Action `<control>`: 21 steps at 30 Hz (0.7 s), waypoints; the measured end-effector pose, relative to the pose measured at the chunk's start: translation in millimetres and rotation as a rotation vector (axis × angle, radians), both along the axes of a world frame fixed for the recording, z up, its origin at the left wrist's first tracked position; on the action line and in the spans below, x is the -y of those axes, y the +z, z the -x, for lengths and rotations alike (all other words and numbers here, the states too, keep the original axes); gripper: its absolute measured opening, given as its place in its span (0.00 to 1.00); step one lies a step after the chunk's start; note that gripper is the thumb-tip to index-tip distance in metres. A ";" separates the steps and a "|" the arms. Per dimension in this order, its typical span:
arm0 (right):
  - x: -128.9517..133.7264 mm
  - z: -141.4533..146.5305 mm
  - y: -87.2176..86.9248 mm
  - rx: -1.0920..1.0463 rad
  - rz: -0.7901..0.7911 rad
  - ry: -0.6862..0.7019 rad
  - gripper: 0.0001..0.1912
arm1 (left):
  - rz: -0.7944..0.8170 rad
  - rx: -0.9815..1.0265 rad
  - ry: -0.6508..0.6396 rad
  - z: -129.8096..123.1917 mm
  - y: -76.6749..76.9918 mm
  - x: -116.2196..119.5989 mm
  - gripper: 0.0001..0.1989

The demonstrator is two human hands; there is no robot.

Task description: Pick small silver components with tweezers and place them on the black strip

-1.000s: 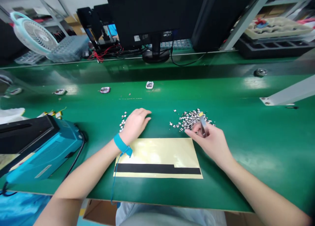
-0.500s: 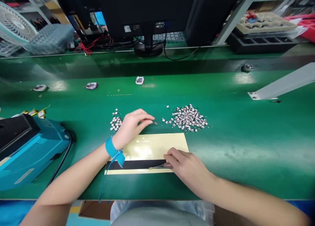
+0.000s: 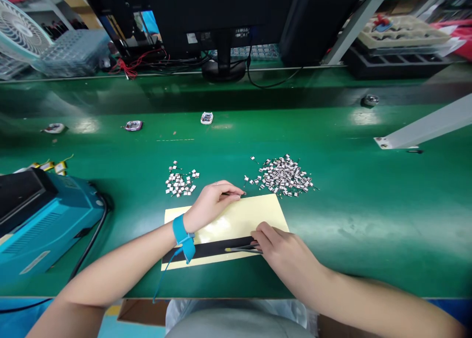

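My left hand, a blue wrist strap below it, is closed in a pinch over the upper edge of a pale yellow sheet. A small part like those in the piles shows at its fingertips. My right hand grips tweezers, their tips pointing left over the black strip along the sheet's lower part. Beyond the sheet lie a large pile of small silvery parts with short dark leads and a smaller pile to its left.
At the left stands a blue and black machine with a cable. Small white-rimmed devices sit spaced along the far side of the green bench. A grey metal bracket slants in from the right. A monitor stand is on the raised shelf behind.
My left hand has moved right and nearer, over the sheet, uncovering more of the smaller pile. The sheet has turned slightly, its right end farther away. My right hand keeps the tweezers nearly in place.
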State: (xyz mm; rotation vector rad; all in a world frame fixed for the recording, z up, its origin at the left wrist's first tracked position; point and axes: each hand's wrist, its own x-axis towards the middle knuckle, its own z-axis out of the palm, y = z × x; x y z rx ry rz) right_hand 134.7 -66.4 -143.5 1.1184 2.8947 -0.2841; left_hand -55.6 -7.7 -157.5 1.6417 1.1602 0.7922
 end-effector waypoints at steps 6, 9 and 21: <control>-6.4 2.0 3.8 -0.020 0.190 -0.090 0.10 | -0.127 -0.201 -0.022 1.5 1.2 -0.8 0.10; -18.6 -2.4 5.5 -0.134 0.344 -0.160 0.12 | -0.123 -0.224 -0.027 1.0 1.2 -0.5 0.09; -52.1 1.8 0.2 -1.184 0.863 -0.444 0.14 | -0.028 0.422 0.140 -7.9 10.0 16.7 0.04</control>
